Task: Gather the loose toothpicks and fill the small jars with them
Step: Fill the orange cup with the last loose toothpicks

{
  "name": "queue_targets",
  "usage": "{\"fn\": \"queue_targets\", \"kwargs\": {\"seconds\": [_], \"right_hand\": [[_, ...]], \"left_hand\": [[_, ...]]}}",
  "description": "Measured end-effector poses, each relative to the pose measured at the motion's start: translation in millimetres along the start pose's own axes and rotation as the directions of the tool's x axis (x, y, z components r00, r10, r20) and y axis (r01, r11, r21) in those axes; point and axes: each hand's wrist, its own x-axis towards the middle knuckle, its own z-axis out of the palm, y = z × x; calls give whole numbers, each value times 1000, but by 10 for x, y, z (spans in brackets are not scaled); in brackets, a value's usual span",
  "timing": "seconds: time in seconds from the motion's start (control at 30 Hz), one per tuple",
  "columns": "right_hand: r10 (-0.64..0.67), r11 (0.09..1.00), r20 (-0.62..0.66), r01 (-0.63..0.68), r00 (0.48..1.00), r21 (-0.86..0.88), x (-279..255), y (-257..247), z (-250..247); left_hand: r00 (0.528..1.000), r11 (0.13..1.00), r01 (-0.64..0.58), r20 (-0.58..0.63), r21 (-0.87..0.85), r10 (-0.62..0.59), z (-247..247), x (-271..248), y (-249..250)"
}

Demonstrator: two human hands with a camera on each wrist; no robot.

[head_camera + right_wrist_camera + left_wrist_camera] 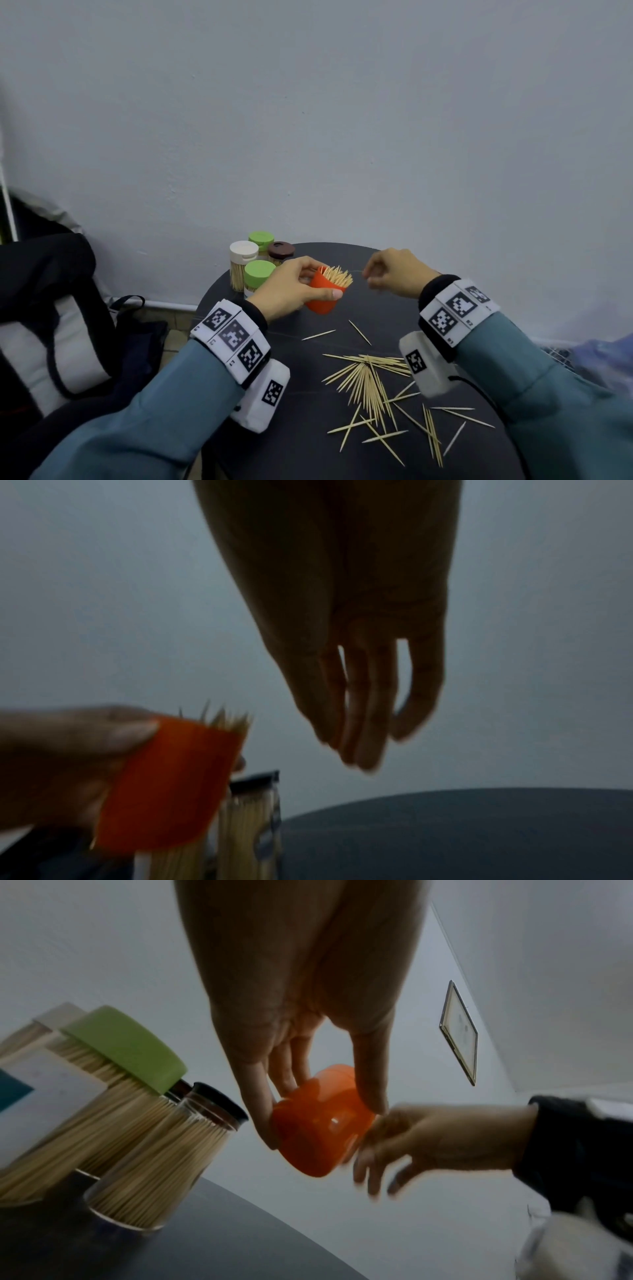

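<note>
Up off table, orange jar (325, 291) between left hand (291, 291) thumb and fingers (260, 1118).

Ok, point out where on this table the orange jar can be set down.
Bare tabletop lies under the left hand, between the capped jars and the toothpick pile. The far edge beyond the right hand is bare too. The near right is crowded with scattered toothpicks.

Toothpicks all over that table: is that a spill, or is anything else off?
Yes: loose toothpicks lie strewn criss-cross on the dark table instead of in a jar. The orange jar, tilted in the left hand, has no lid. The capped jars stand upright.
</note>
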Motion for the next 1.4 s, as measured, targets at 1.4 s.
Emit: {"fn": "queue_targets", "kwargs": {"seconds": [1.4], "right_hand": [[-380,885,592,465,711,8,-454,135,504]], "left_hand": [[999,996,-6,-45,86,10,-66,-59,45]]}}
